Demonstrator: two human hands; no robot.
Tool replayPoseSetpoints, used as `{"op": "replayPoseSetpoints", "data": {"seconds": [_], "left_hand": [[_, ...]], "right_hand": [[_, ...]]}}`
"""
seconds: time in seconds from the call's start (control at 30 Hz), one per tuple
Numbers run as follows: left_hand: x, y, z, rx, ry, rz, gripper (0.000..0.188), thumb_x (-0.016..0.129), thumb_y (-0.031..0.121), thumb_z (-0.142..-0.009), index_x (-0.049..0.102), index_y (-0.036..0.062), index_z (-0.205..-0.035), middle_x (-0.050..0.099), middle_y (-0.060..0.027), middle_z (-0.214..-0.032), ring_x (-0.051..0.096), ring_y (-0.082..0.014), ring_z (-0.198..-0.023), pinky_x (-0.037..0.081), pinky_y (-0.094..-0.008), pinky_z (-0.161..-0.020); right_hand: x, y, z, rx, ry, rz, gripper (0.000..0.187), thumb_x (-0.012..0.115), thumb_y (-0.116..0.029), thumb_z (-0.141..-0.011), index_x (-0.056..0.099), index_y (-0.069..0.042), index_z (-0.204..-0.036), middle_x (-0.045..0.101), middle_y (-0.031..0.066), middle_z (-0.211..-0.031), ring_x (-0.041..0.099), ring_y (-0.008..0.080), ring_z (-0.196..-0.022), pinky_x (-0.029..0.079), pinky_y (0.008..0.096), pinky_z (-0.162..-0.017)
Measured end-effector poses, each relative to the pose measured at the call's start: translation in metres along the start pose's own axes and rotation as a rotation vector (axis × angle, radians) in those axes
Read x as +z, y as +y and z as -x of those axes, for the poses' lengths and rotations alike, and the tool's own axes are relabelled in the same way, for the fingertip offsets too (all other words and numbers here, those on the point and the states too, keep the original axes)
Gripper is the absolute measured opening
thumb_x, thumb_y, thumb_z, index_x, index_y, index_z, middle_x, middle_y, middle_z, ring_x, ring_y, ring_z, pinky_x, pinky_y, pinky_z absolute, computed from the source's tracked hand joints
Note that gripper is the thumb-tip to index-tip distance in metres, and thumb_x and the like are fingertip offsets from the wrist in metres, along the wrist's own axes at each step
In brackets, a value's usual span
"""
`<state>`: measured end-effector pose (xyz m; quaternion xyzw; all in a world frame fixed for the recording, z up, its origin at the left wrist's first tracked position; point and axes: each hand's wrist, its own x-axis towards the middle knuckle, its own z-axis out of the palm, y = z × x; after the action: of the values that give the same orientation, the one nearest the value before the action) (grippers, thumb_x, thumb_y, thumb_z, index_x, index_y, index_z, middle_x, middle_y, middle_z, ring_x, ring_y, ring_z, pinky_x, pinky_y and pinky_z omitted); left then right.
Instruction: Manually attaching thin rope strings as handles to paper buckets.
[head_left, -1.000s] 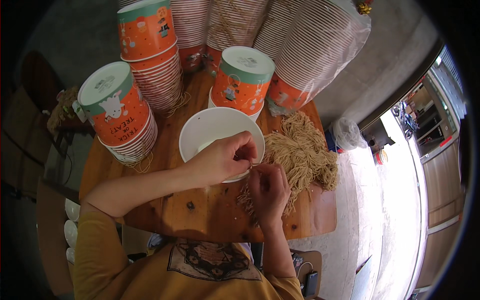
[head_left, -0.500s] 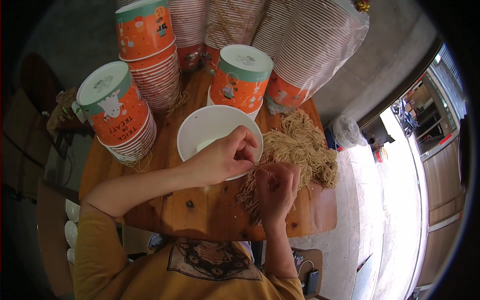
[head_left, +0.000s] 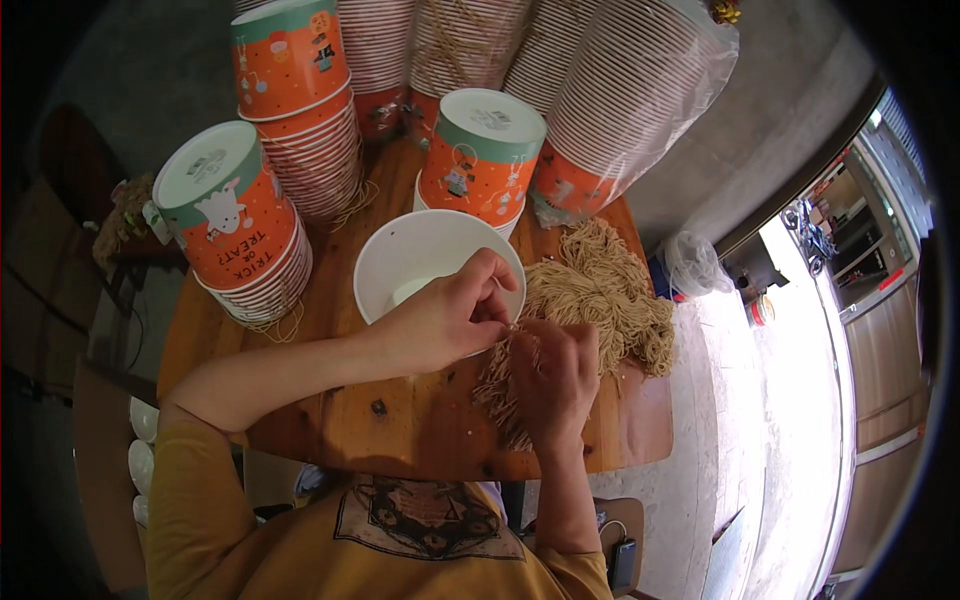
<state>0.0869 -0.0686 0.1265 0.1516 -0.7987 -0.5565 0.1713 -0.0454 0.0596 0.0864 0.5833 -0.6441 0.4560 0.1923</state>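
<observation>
A white-lined paper bucket [head_left: 400, 250] stands mouth up in front of me, with a small hole near its far rim. My left hand [head_left: 445, 312] reaches across it, fingers curled inside and thumb by the right-hand rim, closed on the wall there. Just to the right, my right hand [head_left: 556, 375] is pinched close to the left thumb. A thin strand of tan cord seems to run between the fingertips; its end is hidden. Under and beyond my right hand lies a loose heap of tan cord [head_left: 610, 295].
Upturned orange-and-green buckets stand in stacks: one at left [head_left: 225, 215], a taller one [head_left: 295, 100] behind, another [head_left: 485, 160] beyond my bucket. Plastic-wrapped bucket stacks [head_left: 630, 90] line the wooden table's [head_left: 370, 425] far side. A clear plastic bag [head_left: 695, 262] hangs off to the right.
My right hand has moved slightly up and left, its fingertips closing in on the left thumb. The left hand and bucket stay nearly still.
</observation>
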Motion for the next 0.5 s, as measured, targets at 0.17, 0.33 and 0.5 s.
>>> {"op": "replayPoseSetpoints", "data": {"seconds": [0.17,0.33,0.5], "left_hand": [[-0.001,0.000,0.000,-0.009,-0.019,0.048,0.037,0.063,0.004,-0.086,0.038,0.0043,-0.113,0.059,-0.0044,-0.089,0.057,-0.0112,-0.084,0.046,-0.0279,-0.079],[-0.001,-0.003,0.000,0.020,-0.022,0.033,0.035,0.062,0.003,-0.086,0.038,0.0041,-0.112,0.058,-0.0046,-0.089,0.056,-0.0108,-0.084,0.046,-0.0269,-0.077],[-0.001,0.000,-0.002,0.006,-0.033,0.058,0.035,0.061,0.002,-0.086,0.038,0.0040,-0.112,0.058,-0.0049,-0.090,0.056,-0.0110,-0.083,0.046,-0.0266,-0.076]], "right_hand": [[-0.004,-0.004,0.000,0.534,0.093,-0.569,0.017,0.060,0.007,-0.082,0.058,-0.004,-0.095,0.055,0.0032,-0.090,0.052,0.0046,-0.068,0.039,0.0193,-0.051],[-0.007,-0.002,-0.005,0.083,-0.014,-0.198,0.019,0.067,0.004,-0.079,0.063,-0.008,-0.093,0.056,0.0056,-0.094,0.058,0.0135,-0.067,0.047,0.0261,-0.054],[-0.005,-0.007,-0.005,0.121,-0.103,-0.096,0.023,0.074,-0.002,-0.075,0.067,-0.014,-0.093,0.055,0.0048,-0.095,0.061,0.0190,-0.070,0.051,0.0319,-0.057]]}}
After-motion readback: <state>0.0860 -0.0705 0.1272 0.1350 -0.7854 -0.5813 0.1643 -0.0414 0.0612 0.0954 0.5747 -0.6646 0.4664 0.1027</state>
